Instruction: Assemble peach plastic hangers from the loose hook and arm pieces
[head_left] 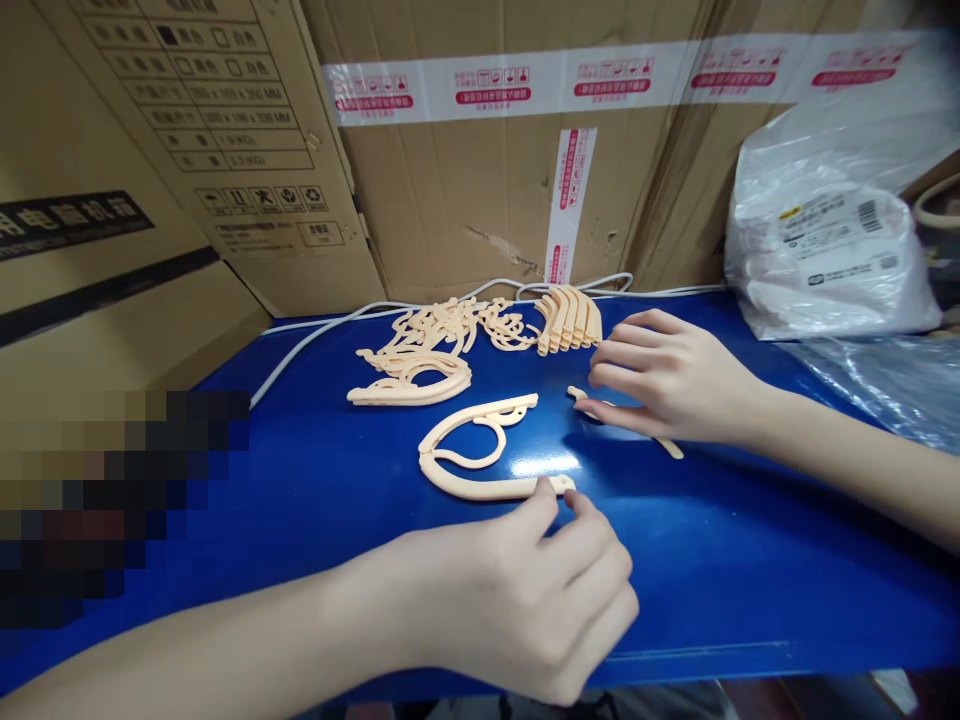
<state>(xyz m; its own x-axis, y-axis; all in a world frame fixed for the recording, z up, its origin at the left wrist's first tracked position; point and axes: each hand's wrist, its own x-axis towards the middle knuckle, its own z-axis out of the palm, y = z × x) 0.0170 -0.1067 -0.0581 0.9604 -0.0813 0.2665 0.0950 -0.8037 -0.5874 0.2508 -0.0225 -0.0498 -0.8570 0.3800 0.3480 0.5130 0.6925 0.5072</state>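
In the head view my left hand (547, 580) pinches one end of a cream plastic folding hanger (472, 489) between thumb and finger. The hanger lies on the blue tabletop, its two arms bent at the joint with a thin curved hook between them. My right hand (664, 380) is open, palm down, fingers apart and pointing left. Beneath it a slim cream plastic piece (670, 449) is partly covered; I cannot tell if the hand touches it. Just beyond its fingertips stands a row of curved cream hanger arms (568, 320).
A loose pile of cream hooks (442, 325) lies at the back, with folded hangers (409, 393) in front. A white cable (296, 357) runs along the cardboard boxes (465, 190) behind. At right sits a clear plastic bag (832, 240). The blue table (750, 580) has its edge near me.
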